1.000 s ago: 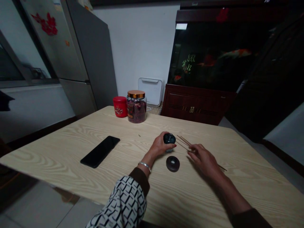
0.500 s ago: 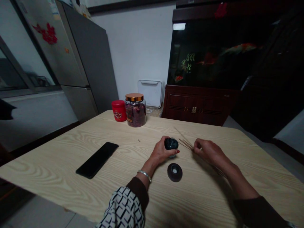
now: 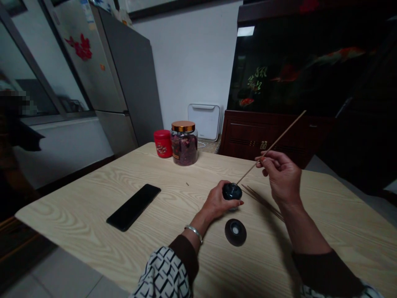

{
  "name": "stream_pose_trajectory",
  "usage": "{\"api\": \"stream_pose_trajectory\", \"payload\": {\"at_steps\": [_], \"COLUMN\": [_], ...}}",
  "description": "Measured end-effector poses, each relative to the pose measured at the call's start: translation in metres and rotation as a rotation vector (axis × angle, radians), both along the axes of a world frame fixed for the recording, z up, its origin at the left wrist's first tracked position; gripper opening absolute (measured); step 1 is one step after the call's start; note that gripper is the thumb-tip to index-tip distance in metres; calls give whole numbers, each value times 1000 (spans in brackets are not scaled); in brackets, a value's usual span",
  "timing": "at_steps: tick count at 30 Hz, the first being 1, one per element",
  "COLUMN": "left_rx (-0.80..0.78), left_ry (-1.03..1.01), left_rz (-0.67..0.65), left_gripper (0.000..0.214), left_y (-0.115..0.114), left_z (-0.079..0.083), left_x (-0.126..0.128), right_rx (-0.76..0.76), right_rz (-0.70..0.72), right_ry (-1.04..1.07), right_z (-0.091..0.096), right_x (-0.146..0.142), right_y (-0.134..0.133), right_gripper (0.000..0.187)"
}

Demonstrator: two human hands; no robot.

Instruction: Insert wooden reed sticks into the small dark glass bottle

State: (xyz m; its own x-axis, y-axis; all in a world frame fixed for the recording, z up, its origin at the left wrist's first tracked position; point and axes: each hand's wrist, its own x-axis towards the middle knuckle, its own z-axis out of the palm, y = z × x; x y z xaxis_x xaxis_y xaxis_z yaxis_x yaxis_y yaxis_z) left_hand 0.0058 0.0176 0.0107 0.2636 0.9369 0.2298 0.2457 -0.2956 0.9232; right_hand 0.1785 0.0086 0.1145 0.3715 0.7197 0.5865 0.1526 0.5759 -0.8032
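My left hand (image 3: 218,201) is closed around a small dark round holder (image 3: 232,191) standing on the wooden table (image 3: 93,194). My right hand (image 3: 281,173) is raised above the table and pinches one thin incense stick (image 3: 281,136). The stick slants from the upper right down to the top of the holder. Several more sticks (image 3: 262,201) lie flat on the table just right of the holder. A dark round lid (image 3: 235,232) with a pale centre lies in front of my left hand.
A black phone (image 3: 134,207) lies on the left part of the table. At the far edge stand a red tin (image 3: 163,143) and a glass jar (image 3: 184,143) with a copper lid. A fridge (image 3: 102,70) stands at the left, a fish tank (image 3: 310,62) behind.
My right hand has picked one stick off the table pile and lifted it, its lower tip now at the holder. My left hand stays on the holder. The view shifted slightly.
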Motion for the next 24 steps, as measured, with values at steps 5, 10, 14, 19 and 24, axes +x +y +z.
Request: {"api": "stream_pose_trajectory", "payload": {"at_steps": [5,10,14,19,24], "left_rx": [-2,34,34,23,41], "left_ry": [-8,-13,-25,-31,-11], "left_rz": [-9,-14,-13,-10,0], "left_gripper": [70,70,71,70,71], "left_y": [1,2,1,-1,1], "left_z": [0,-4,-5,-3,-6], "left_x": [0,1,1,0,0], "right_rx": [-61,-197,-381,-628,-960], "right_rz": [49,165,251,93,-26], "right_ry": [-63,-159,-375,-987,-1343], "right_z": [-13,-24,-21,-29,-62], "right_x": [-4,-11,12,75,98], "right_y": [3,4,4,13,21], "right_gripper": [22,25,30,15,14]}}
